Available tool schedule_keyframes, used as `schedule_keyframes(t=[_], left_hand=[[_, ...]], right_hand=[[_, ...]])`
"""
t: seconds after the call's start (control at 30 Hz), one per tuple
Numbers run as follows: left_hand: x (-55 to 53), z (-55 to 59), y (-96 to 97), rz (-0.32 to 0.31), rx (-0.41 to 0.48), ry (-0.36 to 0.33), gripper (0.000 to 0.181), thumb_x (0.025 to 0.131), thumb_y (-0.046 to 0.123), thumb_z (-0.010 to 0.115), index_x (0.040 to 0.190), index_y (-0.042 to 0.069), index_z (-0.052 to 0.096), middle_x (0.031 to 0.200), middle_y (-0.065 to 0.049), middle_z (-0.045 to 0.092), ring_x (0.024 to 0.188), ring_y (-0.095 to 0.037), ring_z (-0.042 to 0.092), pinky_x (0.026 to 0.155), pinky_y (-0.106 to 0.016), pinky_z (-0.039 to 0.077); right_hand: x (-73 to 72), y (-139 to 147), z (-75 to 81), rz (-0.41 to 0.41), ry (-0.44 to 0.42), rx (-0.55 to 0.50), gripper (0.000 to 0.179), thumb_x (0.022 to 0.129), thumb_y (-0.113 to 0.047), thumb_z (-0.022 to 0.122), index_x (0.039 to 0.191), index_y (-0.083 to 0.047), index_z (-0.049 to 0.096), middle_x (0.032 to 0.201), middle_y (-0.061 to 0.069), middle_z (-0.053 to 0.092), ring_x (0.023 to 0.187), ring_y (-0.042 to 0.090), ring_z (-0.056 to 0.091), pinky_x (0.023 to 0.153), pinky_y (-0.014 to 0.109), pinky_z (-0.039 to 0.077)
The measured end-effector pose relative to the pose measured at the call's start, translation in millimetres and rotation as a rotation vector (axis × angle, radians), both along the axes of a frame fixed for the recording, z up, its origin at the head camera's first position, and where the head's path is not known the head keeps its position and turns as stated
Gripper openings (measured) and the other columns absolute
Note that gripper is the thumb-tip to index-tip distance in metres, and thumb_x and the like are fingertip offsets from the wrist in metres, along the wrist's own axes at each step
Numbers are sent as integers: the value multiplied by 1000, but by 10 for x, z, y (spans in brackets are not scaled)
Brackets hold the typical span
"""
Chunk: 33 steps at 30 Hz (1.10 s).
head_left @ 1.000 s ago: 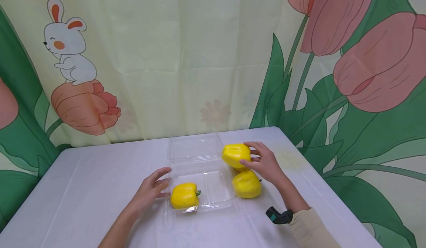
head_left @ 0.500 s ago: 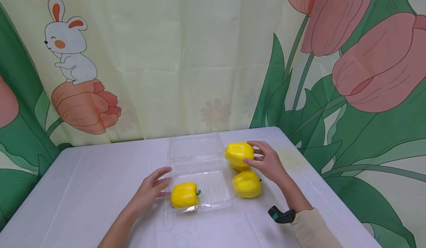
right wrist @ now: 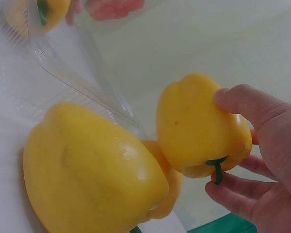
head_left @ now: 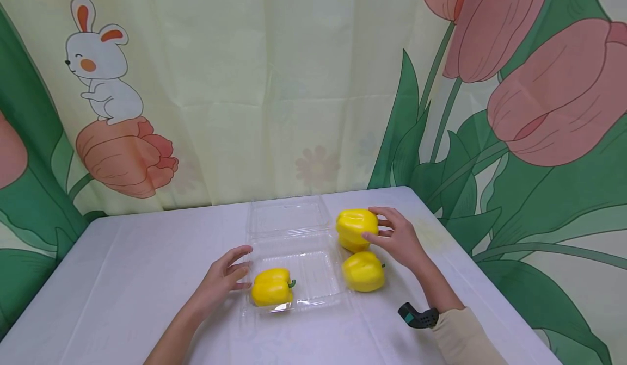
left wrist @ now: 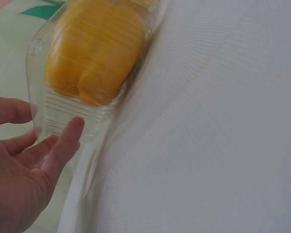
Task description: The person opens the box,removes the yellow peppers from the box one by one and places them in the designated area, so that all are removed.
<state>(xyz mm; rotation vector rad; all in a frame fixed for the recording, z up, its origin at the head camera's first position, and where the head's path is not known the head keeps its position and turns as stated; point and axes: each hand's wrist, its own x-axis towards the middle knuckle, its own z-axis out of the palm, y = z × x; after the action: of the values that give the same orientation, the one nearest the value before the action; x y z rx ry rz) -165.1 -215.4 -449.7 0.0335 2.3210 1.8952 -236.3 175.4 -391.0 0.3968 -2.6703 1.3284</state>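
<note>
My right hand (head_left: 399,237) holds a yellow bell pepper (head_left: 355,226) by its stem end, just right of a clear plastic clamshell box (head_left: 318,272). In the right wrist view this held bell pepper (right wrist: 199,126) has its green stem pointing down, near the fingertips. Below it sits a second yellow bell pepper (head_left: 363,271); another yellow bell pepper (right wrist: 172,194) is mostly hidden behind that one. Inside the box, at the left, lies one more yellow bell pepper (head_left: 271,288). My left hand (head_left: 225,278), fingers spread, touches the box's left side.
The box's clear lid (head_left: 289,216) lies folded back toward the curtain (head_left: 220,109). A white cloth covers the table (head_left: 147,278). On the right wrist is a black band (head_left: 418,316).
My right hand has moved slightly right, away from the box, carrying the bell pepper with it. The left hand, the box and the other peppers stay in place.
</note>
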Motion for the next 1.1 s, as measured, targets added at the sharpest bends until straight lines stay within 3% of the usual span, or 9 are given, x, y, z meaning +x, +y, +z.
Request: schedule_keyframes(t=[1.1], left_hand=[[25, 31, 1, 2, 5, -2, 47, 98, 11, 52, 143, 13, 40, 154, -10, 37, 137, -37, 43, 86, -37, 59]], right_hand=[[-11, 200, -22, -36, 12, 22, 64, 85, -26, 74, 141, -13, 46, 142, 14, 44, 122, 38, 55, 94, 46, 54]])
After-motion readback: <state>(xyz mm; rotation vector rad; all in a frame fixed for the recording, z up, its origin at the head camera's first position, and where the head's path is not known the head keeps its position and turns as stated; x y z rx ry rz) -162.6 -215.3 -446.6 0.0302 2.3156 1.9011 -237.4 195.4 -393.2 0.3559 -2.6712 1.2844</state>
